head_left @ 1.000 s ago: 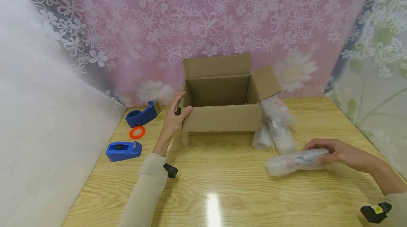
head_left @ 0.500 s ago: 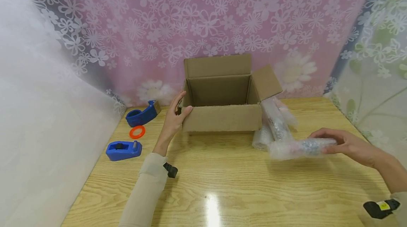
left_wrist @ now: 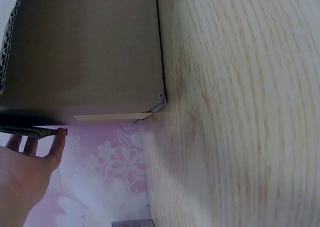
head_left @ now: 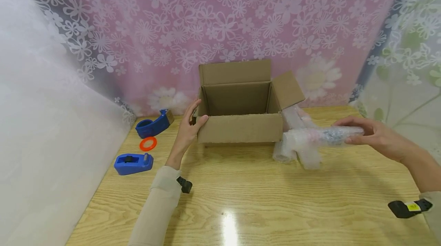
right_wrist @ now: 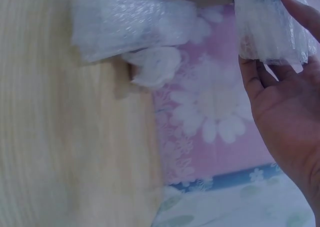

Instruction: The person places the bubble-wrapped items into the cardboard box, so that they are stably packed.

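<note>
An open cardboard box (head_left: 240, 128) stands on the table with its back and right flaps raised. My left hand (head_left: 187, 129) holds the box at its left side, thumb near the front corner; in the left wrist view, fingers (left_wrist: 57, 146) grip a cardboard flap (left_wrist: 30, 131). My right hand (head_left: 373, 139) grips one end of a bubble-wrapped roll (head_left: 322, 137), raised off the table; its contents are blurred by the wrap. Beneath and behind it, more bubble-wrapped rolls (head_left: 310, 158) lie against the box's right side, seen also as a wrapped roll (right_wrist: 132, 24) in the right wrist view.
On the left lie a blue tape gun (head_left: 154, 126), an orange ring (head_left: 148, 144) and a blue tape dispenser (head_left: 133, 163). A pink flowered curtain (head_left: 165, 43) hangs behind the wooden table (head_left: 275, 207). White sheeting (head_left: 51, 123) closes the left side.
My right hand has lifted the bubble-wrapped roll and carried it away from me, toward the box's right side, above the other rolls. The left hand stays on the box.
</note>
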{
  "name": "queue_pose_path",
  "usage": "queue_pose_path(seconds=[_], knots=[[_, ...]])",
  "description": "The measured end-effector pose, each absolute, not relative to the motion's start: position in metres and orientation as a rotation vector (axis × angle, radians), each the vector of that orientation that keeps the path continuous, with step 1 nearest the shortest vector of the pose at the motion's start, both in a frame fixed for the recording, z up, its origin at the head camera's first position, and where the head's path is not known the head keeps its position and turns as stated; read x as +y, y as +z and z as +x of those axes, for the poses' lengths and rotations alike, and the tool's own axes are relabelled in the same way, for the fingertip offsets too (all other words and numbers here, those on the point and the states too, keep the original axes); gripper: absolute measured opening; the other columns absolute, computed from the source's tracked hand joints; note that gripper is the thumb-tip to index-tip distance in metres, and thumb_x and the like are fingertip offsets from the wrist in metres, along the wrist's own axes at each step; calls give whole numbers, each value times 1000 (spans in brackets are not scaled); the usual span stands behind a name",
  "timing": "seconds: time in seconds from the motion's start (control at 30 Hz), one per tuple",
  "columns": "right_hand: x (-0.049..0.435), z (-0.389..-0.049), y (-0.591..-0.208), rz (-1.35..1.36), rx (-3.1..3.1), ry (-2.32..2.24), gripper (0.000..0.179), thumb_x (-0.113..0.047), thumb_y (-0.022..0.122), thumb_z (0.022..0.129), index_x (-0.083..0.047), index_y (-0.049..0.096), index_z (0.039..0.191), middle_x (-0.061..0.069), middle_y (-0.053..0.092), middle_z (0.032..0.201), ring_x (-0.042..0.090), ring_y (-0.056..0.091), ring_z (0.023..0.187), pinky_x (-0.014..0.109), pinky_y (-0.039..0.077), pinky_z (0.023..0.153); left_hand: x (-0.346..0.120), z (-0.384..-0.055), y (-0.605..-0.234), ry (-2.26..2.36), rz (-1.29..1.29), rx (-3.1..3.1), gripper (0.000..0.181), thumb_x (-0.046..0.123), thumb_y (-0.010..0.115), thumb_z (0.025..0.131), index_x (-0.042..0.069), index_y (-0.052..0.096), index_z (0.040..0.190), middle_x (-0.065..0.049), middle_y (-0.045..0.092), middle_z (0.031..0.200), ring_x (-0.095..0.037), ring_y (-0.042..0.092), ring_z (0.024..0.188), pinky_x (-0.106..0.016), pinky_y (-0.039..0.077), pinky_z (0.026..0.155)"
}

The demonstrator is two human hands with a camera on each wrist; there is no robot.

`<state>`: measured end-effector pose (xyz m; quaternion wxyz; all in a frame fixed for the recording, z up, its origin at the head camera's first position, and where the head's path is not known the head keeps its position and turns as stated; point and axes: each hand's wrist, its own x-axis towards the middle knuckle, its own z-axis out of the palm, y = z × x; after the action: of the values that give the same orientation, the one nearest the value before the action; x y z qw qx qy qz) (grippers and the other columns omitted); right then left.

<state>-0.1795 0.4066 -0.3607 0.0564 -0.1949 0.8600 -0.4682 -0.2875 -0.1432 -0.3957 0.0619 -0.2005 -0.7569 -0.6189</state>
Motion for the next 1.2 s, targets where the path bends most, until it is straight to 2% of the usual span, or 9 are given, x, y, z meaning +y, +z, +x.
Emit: queue_pose_path(seconds=[0.37,0.53,0.87,1.03,1.2], knots=[[374,-198,-310,-794,2606,-1617,47,15,55,98,1,56,142,-3,62,133,8,63,110,20,53,87,-144,-287,-395,-1879,-594,-2286,65,23,65,104,18,38,163,2,20,172,-26,15,158,-61,18,123],[353,-208,-291,-837,2533,-1721,47,17,56,97,2,58,141,3,60,133,12,64,105,21,55,85,-143,-287,-395,-1880,-595,-2285,65,23,65,104,18,38,163,2,20,172,-26,15,158,-61,19,123],[309,-221,-274,-748,2678,-1676,44,2,67,99,-7,63,142,-2,68,125,11,66,103,20,54,87,-144,-285,-395,-1878,-567,-2306,62,27,66,104,30,41,161,8,22,171,-22,15,158,-59,20,123],[289,-231,-272,-738,2593,-1773,41,1,69,98,-7,66,138,-1,69,121,12,67,100,22,56,85,-144,-286,-396,-1868,-564,-2313,61,29,65,105,32,41,160,9,22,171,-22,15,158,-59,19,123],[270,-242,-272,-715,2681,-1671,39,-12,73,99,-11,67,137,2,67,124,18,65,98,24,55,81,-142,-286,-395,-1870,-559,-2309,62,29,66,104,30,41,161,8,22,171,-21,14,159,-59,19,124]])
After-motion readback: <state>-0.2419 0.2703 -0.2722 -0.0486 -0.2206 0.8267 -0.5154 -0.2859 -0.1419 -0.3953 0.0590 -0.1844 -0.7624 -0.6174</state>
